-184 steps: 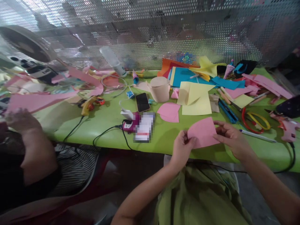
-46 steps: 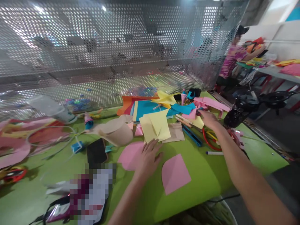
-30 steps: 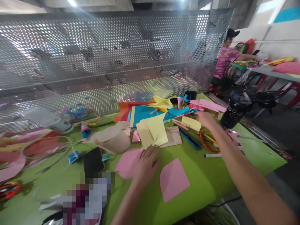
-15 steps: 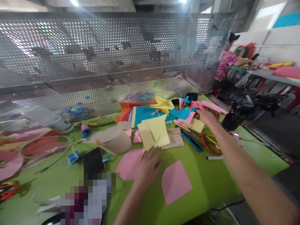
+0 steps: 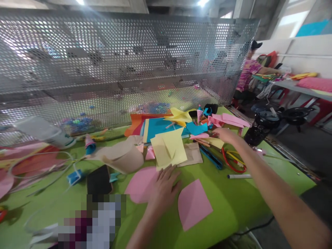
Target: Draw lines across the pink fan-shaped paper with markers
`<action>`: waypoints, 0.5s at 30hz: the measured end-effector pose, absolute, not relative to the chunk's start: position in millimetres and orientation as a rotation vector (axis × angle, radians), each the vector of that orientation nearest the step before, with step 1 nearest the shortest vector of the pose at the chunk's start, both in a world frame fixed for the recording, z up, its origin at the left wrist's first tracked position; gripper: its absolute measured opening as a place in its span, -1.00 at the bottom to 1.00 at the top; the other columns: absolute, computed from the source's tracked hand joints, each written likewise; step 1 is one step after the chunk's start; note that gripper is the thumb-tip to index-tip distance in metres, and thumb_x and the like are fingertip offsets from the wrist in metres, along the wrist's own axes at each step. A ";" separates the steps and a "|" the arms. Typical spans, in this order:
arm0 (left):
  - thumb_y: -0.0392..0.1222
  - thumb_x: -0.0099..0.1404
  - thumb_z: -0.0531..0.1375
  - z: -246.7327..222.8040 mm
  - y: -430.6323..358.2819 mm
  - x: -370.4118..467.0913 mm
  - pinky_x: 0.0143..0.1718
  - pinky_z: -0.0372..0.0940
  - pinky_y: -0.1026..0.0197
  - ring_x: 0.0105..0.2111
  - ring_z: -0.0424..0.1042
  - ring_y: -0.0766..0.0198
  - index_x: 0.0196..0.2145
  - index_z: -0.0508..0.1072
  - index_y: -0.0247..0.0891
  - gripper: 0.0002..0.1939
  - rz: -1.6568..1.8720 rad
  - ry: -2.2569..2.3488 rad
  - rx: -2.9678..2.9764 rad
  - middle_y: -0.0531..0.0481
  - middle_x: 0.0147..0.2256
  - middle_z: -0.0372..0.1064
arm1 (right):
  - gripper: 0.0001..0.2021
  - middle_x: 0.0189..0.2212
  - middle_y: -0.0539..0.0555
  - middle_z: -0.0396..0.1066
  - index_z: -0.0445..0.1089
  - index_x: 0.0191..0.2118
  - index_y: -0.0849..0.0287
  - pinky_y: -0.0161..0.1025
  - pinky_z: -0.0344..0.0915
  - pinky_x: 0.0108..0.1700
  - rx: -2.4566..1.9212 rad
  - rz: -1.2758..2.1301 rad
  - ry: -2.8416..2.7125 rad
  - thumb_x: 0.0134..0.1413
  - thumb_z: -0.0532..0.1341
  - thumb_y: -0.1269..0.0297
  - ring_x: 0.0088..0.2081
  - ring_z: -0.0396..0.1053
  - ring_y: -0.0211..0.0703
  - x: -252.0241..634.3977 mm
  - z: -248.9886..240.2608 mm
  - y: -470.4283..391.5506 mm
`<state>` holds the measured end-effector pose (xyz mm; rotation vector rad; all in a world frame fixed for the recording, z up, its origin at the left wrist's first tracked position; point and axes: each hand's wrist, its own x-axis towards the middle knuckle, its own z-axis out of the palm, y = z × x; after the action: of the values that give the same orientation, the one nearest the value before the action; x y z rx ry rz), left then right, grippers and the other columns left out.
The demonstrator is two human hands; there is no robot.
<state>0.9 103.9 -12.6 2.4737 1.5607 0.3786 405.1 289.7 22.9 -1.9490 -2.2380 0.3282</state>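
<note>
My left hand (image 5: 166, 183) lies with its fingers spread at the lower edge of a folded yellow paper (image 5: 160, 148), partly over a pink petal-shaped paper (image 5: 141, 185). A second pink cut paper (image 5: 194, 204) lies just right of it. My right hand (image 5: 224, 135) reaches to the back right, by blue paper (image 5: 197, 128) and pink scraps (image 5: 228, 119). Its fingertips are blurred, and whether they hold something cannot be made out.
Red-handled scissors (image 5: 233, 165), a blue cutter (image 5: 211, 157), a white pen (image 5: 240, 176) and a black phone (image 5: 100, 181) lie on the green table (image 5: 225, 221). Behind stands a perforated metal screen (image 5: 116, 69). At the back right, a person (image 5: 247, 74) sits by another table.
My right hand has moved slightly left and toward me, away from the pink scraps. The blue and pink papers beside it have shifted. My left hand stays in place on the table.
</note>
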 end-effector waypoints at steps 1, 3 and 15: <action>-0.11 0.55 0.14 -12.1 104.0 0.8 0.45 0.17 -0.41 0.45 0.26 -0.16 0.26 0.53 -0.15 -0.59 0.375 1.561 2.473 -0.15 0.41 0.34 | -0.66 0.20 0.19 0.47 0.48 0.20 0.10 0.07 0.52 0.12 -1.985 0.308 -2.229 0.43 0.30 0.11 0.09 0.52 0.01 409.2 26.8 290.1; -0.13 0.55 0.14 -11.8 104.6 0.3 0.45 0.19 -0.40 0.45 0.26 -0.15 0.26 0.53 -0.15 -0.59 0.388 1.559 2.477 -0.15 0.40 0.35 | -0.64 0.20 0.20 0.48 0.47 0.21 0.12 0.09 0.52 0.13 -2.077 0.252 -2.206 0.43 0.30 0.11 0.10 0.52 0.02 417.1 34.6 293.3; -0.14 0.53 0.16 -16.1 103.1 0.4 0.43 0.23 -0.31 0.42 0.30 -0.11 0.24 0.52 -0.08 -0.62 0.502 1.568 2.517 -0.10 0.38 0.38 | -0.63 0.24 0.21 0.45 0.47 0.22 0.12 0.16 0.47 0.20 -2.078 0.074 -2.355 0.42 0.31 0.12 0.16 0.48 0.07 414.7 38.9 306.6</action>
<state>0.4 103.1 -16.1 2.5166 1.5679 0.5019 414.7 306.6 38.9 -2.0783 -2.3552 0.0742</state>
